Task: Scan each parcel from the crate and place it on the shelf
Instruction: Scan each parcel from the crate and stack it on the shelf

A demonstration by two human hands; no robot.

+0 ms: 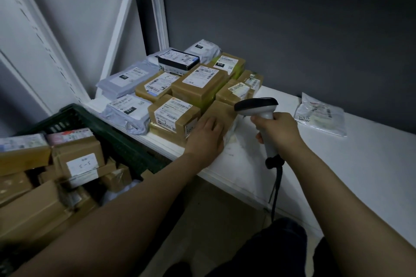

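Observation:
My left hand (pixel 206 136) lies flat on a plain brown cardboard parcel (pixel 221 111) at the front edge of the white shelf (pixel 337 164), fingers straight on its top. My right hand (pixel 278 129) grips the handle of a grey and black barcode scanner (pixel 256 105), whose head points left over that parcel. Several scanned parcels (pixel 199 83), brown boxes and grey mailer bags, are packed together on the shelf behind. The dark green crate (pixel 126 139) at lower left holds several more brown boxes (pixel 78 159).
A clear plastic bag parcel (pixel 320 114) lies alone on the shelf to the right. White shelf uprights (pixel 117 29) rise at the back left against a dark wall. The scanner's black cable (pixel 275 189) hangs down past the shelf edge.

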